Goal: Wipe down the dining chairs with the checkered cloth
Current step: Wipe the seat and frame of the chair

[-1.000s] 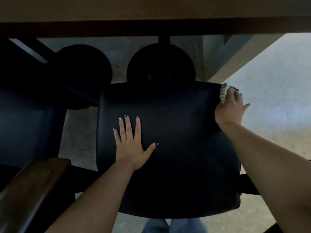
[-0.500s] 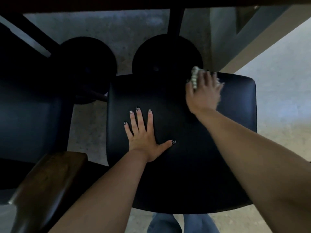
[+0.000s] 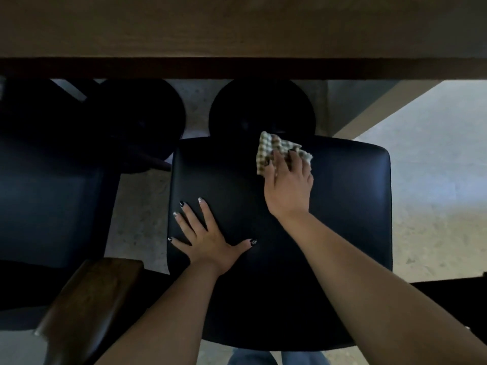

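The right hand (image 3: 288, 185) is gripping the crumpled green-and-white checkered cloth (image 3: 274, 151) against the far part of the black padded chair seat (image 3: 342, 206), while the left hand (image 3: 210, 241) is lying flat, fingers spread, on the seat's left side.

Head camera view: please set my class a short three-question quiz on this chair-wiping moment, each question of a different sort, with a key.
1. True or false: the left hand lies flat, fingers spread, on the black chair seat.
2. Multiple choice: the checkered cloth is at the seat's A) far edge, near the dining table; B) near edge; C) left edge.
3. Fill in: the right hand presses the ____ against the seat.

Key: 1 true; 2 A; 3 checkered cloth.
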Demonstrator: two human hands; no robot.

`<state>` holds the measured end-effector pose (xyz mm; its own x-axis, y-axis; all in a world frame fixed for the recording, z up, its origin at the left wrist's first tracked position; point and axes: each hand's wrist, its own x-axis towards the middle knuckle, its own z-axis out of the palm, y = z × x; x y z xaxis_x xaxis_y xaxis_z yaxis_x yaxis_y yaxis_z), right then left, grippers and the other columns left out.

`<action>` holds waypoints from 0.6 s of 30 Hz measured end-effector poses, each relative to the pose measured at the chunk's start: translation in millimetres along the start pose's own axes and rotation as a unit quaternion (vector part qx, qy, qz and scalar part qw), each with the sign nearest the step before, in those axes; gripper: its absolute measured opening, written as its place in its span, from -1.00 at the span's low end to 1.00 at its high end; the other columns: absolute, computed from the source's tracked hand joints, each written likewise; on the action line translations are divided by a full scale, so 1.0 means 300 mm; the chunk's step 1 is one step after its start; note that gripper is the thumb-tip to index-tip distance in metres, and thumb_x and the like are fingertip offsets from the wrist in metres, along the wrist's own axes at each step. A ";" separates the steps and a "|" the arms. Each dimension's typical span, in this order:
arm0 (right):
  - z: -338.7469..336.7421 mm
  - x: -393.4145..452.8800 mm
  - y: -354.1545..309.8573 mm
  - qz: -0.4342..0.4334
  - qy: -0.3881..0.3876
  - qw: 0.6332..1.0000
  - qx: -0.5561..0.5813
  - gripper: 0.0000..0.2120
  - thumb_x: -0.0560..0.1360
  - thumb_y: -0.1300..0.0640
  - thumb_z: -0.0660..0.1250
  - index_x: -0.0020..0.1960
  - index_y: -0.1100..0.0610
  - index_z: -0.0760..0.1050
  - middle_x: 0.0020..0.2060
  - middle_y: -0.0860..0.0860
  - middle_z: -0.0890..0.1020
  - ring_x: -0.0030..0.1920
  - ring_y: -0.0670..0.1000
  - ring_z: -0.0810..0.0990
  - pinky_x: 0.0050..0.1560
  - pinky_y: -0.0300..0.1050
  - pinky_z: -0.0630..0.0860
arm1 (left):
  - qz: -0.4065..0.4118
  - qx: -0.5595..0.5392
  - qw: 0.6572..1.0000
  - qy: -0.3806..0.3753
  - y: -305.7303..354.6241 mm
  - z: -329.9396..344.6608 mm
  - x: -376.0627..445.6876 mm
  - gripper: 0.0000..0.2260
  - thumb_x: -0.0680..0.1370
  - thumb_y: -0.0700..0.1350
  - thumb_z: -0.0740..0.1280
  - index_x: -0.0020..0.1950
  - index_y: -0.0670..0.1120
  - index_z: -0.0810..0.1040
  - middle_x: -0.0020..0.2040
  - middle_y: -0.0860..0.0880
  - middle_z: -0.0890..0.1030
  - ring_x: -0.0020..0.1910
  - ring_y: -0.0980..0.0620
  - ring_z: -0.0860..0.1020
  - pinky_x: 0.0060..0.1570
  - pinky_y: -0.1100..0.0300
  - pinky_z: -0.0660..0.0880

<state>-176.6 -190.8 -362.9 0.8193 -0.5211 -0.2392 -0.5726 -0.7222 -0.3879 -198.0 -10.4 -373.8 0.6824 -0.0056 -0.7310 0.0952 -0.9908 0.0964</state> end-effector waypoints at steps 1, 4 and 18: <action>0.018 -0.002 -0.002 0.006 -0.007 1.000 -0.013 -0.51 0.61 -0.04 0.04 0.53 0.02 0.16 0.51 0.15 0.13 0.52 0.18 -0.01 0.49 0.16 -0.05 | -0.003 -0.002 1.000 -0.005 0.006 0.001 0.006 0.35 0.09 0.64 0.24 0.31 0.07 -0.74 0.29 -0.08 -0.75 0.25 -0.12 -0.73 0.37 -0.44 -0.24; 0.064 0.006 -0.030 0.002 -0.002 1.000 0.006 -0.48 0.60 0.12 0.10 0.54 0.04 0.10 0.53 0.14 0.07 0.53 0.19 -0.10 0.50 0.17 -0.16 | -0.008 -0.010 1.000 -0.013 0.014 0.003 0.015 0.36 0.07 0.63 0.25 0.31 0.07 -0.73 0.29 -0.09 -0.75 0.25 -0.11 -0.74 0.35 -0.44 -0.27; 0.136 0.150 -0.349 -0.236 -0.097 0.965 -0.066 -0.63 0.55 -0.05 0.19 0.32 0.04 0.40 0.37 0.03 0.35 0.39 0.21 0.24 0.41 0.24 0.10 | -0.002 -0.034 0.999 -0.036 0.011 -0.006 0.014 0.34 0.13 0.58 0.32 0.30 0.11 -0.73 0.27 -0.04 -0.76 0.24 -0.10 -0.73 0.33 -0.43 -0.32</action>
<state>-78.6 -120.1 -369.4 0.9723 -0.0346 -0.2310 -0.1230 -0.9166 -0.3804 -193.6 -13.4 -375.2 0.6280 -0.0142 -0.7781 0.1484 -0.9793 0.1377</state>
